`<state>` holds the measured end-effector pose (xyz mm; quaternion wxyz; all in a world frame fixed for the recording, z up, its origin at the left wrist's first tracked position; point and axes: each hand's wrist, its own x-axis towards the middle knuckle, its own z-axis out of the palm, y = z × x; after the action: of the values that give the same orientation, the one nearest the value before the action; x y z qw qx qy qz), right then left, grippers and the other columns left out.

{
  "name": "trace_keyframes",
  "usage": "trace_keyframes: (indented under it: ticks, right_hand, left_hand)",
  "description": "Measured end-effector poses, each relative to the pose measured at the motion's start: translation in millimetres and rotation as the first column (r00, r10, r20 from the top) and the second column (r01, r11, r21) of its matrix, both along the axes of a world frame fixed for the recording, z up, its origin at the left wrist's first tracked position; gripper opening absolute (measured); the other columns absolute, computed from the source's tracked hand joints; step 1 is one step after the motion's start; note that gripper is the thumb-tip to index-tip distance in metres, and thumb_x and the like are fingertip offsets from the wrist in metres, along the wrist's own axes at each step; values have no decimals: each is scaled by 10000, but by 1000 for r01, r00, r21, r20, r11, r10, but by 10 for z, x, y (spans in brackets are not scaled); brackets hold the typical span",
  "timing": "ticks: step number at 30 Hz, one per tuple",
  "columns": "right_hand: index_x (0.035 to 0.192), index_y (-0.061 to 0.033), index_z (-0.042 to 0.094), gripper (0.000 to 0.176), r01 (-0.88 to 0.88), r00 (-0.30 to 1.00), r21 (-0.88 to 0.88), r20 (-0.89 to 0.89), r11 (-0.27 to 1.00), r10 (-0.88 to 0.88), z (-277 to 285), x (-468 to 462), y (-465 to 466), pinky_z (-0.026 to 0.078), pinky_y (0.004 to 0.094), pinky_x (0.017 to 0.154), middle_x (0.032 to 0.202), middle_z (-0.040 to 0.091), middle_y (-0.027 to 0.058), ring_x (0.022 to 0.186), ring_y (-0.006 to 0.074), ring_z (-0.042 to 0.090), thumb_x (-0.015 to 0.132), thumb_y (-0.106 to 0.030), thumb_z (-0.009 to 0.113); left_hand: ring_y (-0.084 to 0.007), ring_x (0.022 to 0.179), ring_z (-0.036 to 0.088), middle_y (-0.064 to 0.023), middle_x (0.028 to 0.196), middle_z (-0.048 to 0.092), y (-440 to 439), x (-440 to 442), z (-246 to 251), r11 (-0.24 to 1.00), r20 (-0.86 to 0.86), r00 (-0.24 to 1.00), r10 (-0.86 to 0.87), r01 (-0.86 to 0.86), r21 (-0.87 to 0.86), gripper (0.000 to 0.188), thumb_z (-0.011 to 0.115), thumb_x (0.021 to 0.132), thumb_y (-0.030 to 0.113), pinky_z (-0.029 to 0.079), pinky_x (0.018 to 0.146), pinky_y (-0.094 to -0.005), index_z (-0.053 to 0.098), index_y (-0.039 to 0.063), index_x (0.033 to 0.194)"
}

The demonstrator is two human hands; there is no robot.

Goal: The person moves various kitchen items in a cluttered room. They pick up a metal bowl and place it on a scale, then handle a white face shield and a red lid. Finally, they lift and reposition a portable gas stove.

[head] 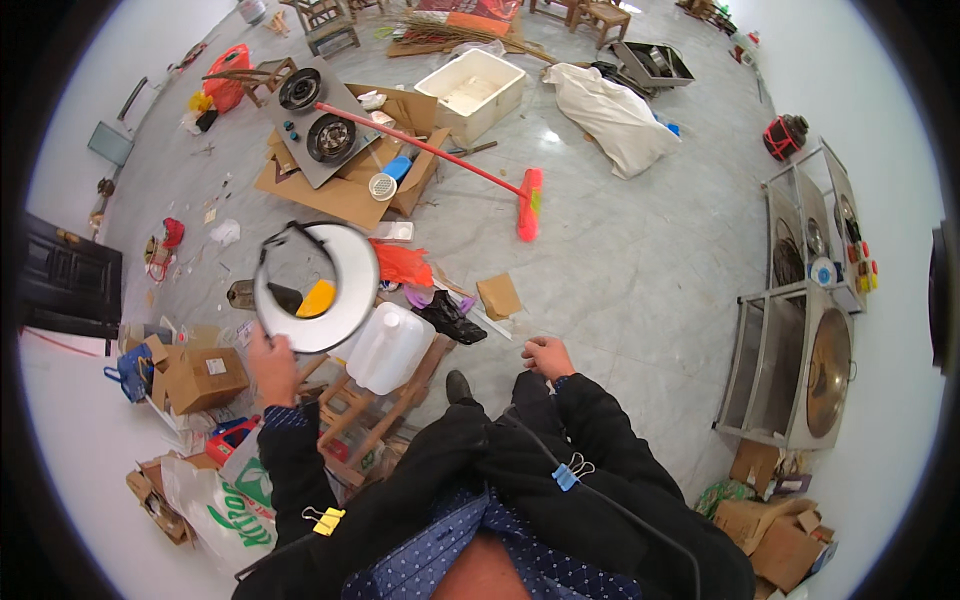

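Observation:
My left hand grips the near edge of a white sun visor with a dark rim and a black strap. The visor is raised over the littered floor, and a yellow piece shows through its opening. Just right of it, a translucent plastic jug lies on a wooden chair or stool. My right hand hangs in front of my right thigh, its fingers curled and nothing visible in them. Beyond that hand, a flat cardboard piece and a black plastic bag lie on the floor.
A red-handled broom leans across an open carton bearing a two-burner gas cooktop. Behind are a white foam box and a white sack. Steel stove frames line the right wall; cartons crowd my left.

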<state>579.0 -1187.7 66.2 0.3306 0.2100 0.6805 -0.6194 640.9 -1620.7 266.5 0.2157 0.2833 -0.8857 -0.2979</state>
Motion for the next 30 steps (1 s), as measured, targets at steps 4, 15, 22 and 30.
trace_keyframes:
  ticks: [4,15,22,30]
  right_hand:
    - [1055,45,560,480,-117,993,-221,-7,968,118,340,-379,123,454,244,603,876,629,98,671,133,586,847,-388,562]
    - [1008,7,596,535,-227,961,-239,99,944,257,574,-874,1231,485,273,698,905,634,86,745,158,630,831,-496,566]
    - [1019,-8,600,500,-128,977,-215,139,968,160,466,-936,1673,472,260,662,903,647,79,731,145,627,832,-472,578]
    - [1016,46,591,589,-46,998,-156,39,987,53,301,-949,1833,508,327,627,857,641,147,721,231,639,805,-503,575]
  left_hand:
    - [-190,583,563,-122,700,580,942,-463,-305,963,-26,991,-128,131,235,413,448,752,53,458,566,-331,512,4,1157]
    - [-343,686,586,-239,731,574,2908,-1421,-703,850,174,876,-449,360,384,425,492,736,118,454,642,-377,513,-30,1133]
    - [-308,651,569,-206,703,566,3291,-1739,-924,763,250,738,-627,518,387,439,501,733,110,448,622,-379,503,-55,1140]
    - [-189,707,563,-142,839,609,3294,-2027,-1022,580,117,601,-791,673,459,387,456,718,30,450,658,-291,521,-95,1079]
